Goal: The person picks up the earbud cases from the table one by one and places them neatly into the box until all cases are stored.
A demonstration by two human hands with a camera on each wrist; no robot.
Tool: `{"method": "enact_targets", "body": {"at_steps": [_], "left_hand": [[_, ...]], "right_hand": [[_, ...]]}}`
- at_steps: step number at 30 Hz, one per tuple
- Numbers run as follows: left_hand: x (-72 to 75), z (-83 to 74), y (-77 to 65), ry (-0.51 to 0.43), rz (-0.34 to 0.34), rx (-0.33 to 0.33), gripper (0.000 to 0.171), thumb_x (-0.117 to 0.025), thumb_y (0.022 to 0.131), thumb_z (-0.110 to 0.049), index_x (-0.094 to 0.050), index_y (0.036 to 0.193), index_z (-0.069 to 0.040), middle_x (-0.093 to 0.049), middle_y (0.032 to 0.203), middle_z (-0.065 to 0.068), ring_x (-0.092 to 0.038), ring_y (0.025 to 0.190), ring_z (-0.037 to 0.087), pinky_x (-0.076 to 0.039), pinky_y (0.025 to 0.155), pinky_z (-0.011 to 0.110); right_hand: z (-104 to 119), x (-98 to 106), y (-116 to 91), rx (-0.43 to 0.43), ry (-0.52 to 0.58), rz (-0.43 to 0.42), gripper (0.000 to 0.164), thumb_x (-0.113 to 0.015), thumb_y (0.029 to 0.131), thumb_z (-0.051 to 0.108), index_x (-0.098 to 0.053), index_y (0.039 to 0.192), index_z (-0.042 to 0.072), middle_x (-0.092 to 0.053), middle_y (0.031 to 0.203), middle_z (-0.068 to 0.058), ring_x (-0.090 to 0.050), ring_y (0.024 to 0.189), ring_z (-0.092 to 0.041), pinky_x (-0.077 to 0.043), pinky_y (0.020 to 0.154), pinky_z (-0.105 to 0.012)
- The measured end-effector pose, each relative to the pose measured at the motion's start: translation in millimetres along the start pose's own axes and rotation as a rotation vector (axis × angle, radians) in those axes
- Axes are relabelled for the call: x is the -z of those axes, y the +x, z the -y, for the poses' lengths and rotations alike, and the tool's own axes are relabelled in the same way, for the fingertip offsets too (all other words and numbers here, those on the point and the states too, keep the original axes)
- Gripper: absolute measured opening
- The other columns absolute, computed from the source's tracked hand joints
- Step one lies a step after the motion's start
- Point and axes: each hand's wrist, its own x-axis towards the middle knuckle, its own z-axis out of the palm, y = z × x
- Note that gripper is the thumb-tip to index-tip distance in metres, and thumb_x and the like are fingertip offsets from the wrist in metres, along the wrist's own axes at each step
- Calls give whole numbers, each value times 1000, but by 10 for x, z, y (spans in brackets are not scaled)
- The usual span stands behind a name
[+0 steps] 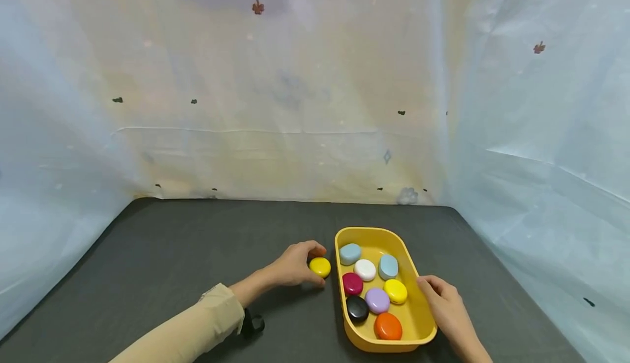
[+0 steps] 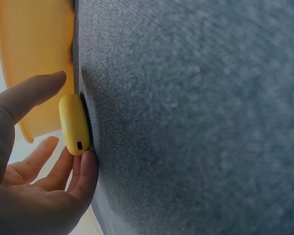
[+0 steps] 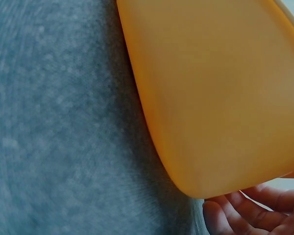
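Observation:
A yellow rounded puck with a small dark slot in its side lies on the dark cloth, left of the yellow tray. Around it my left hand is spread; in the left wrist view the fingertips touch one end of the puck, while the thumb stands a little apart from the other. My right hand grips the tray's right side, thumb at the rim and fingers below. Inside the tray lie several pucks, among them a white, a black, a purple and an orange one.
A black strap shows by the left sleeve. Dark cloth covers the table, and pale plastic sheeting hangs behind it and along both sides.

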Motion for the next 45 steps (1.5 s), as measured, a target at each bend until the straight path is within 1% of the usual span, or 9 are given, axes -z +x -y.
{"method": "enact_targets", "body": {"at_steps": [4,9,13,18,26,31,35,39,45], "left_hand": [[16,16,7,28,4,20,65,-89,71,-16,-58,126,0,-61,122,9,-58,109,25,-48,95,39],[32,16,12,32,10,30,63,-90,69,-13,-59,122,0,-62,117,9,-59,104,26,-49,93,40],[22,21,28,41,17,35,63,-91,67,-10,-60,120,1,-63,115,9,-59,102,24,-49,92,40],[12,26,48,53,13,25,62,-91,66,-8,-61,120,1,-63,113,8,-60,101,23,-50,90,40],[19,36,37,59,0,6,59,-91,67,-8,-63,118,1,-65,112,8,-61,100,23,-51,89,39],[12,58,26,68,-10,11,58,-90,68,-11,-63,119,0,-65,112,6,-61,101,22,-51,89,38],[5,85,6,69,-34,20,57,-90,70,-11,-63,119,0,-65,112,6,-61,101,21,-51,88,38],[7,96,-18,54,-73,21,57,-89,70,-12,-63,120,1,-65,112,6,-61,99,21,-52,86,38],[18,56,-55,-9,-172,15,54,-87,73,-13,-63,118,1,-65,107,6,-61,89,18,-53,77,33]], "right_hand": [[14,-18,-4,15,2,-6,44,-51,103,34,-63,119,-5,-65,103,-12,-56,83,-22,-52,66,-31],[24,-36,-9,30,6,-4,41,-51,103,32,-64,117,-4,-65,99,-9,-56,80,-21,-52,63,-30],[21,-41,-12,24,16,-6,41,-50,103,31,-64,117,-5,-65,96,-9,-57,77,-20,-52,62,-31],[21,-34,-14,17,10,-13,41,-50,103,31,-63,117,-5,-65,97,-9,-57,77,-21,-52,62,-31],[34,-31,-18,16,-2,-15,42,-49,103,32,-63,118,-5,-65,98,-9,-57,79,-21,-51,63,-31],[31,-31,-26,18,-4,-18,41,-49,104,31,-63,118,-5,-64,97,-9,-56,79,-21,-51,63,-31],[29,-34,-27,21,-2,-23,39,-50,103,30,-64,116,-4,-64,98,-9,-56,80,-22,-51,64,-31],[26,-36,-26,22,-3,-28,40,-50,103,30,-64,116,-4,-64,100,-10,-56,82,-22,-51,66,-31],[10,-31,-30,17,-3,-29,39,-50,103,30,-65,115,-4,-64,97,-9,-55,79,-22,-51,64,-30]]}}
